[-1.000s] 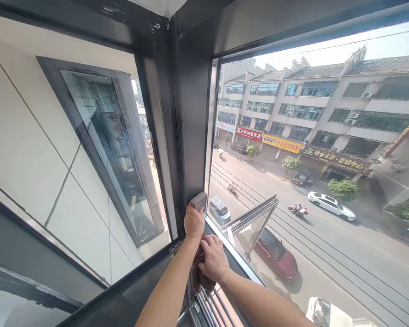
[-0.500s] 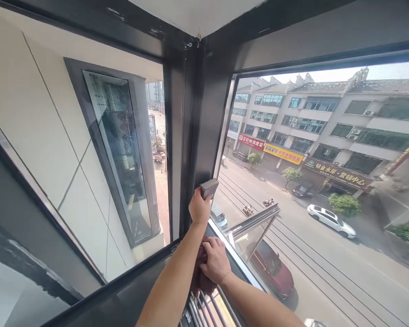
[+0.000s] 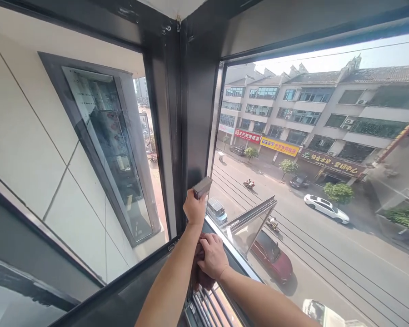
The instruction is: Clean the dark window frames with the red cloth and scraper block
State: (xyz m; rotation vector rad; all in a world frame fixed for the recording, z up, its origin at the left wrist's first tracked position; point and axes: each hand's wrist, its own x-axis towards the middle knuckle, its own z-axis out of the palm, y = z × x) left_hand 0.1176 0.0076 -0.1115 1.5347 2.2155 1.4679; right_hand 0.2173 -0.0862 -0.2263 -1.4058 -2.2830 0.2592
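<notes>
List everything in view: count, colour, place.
block: 1, grey, against the dark corner post, in the left hand
cloth: 1, dark red-brown, bunched at the sill under the right hand
corner post: 1, black, centre
window panes: 2, clear, left and right of the post
white car: 1, street below, right
red car: 1, street below the sill
left hand: 1, holds the block
right hand: 1, grips the cloth

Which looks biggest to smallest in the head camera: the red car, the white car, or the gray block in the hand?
1. red car
2. white car
3. gray block
The block is much nearer the camera, so this is only how they look.
</notes>
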